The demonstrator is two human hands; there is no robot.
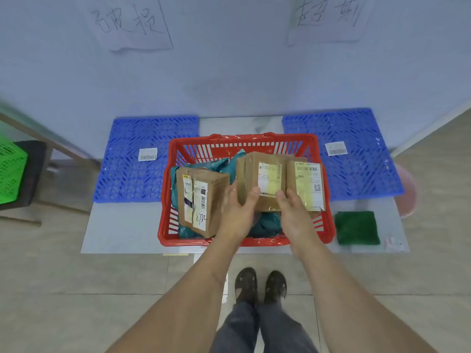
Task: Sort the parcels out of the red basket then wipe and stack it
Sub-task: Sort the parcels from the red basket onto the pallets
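Grey mat (119, 230) under slatted red basket (242, 142), taped cardboard parcels (201, 200).

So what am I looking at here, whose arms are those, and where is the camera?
No machine here: a person wears a camera on the head, looking down, so you see their own arms and shoes. Both hands grip one cardboard box, the left hand on its left side, the right hand on its right. It is raised over a red basket holding more boxes and teal bags. The basket sits on a pale mat on the floor, between two blue grids, each with a barcode label. A green cloth lies to the right.
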